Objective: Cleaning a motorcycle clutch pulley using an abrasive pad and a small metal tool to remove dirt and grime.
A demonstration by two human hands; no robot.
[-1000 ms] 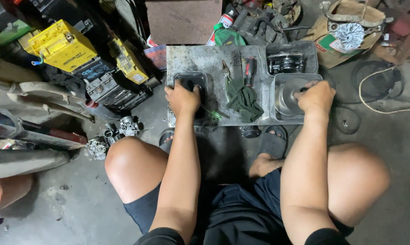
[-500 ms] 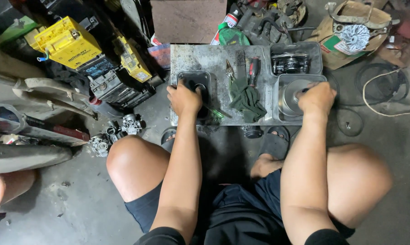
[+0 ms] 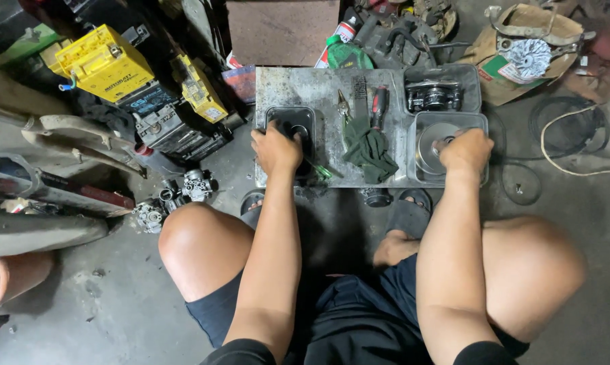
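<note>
On the grey metal tray (image 3: 305, 84), the left hand (image 3: 276, 150) is curling its fingers over a black square container (image 3: 291, 124) at the tray's left edge. Across a dark green rag (image 3: 369, 150) lying mid-tray, the right hand (image 3: 466, 150) is closing loosely on a round metal part (image 3: 432, 138) inside a clear tub (image 3: 453, 122) at the tray's right end.

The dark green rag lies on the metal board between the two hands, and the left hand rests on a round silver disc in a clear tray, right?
Not quite. The head view shows the right hand on the silver disc; the left hand is on a black tray. The green rag does lie between them on the metal board.
</note>
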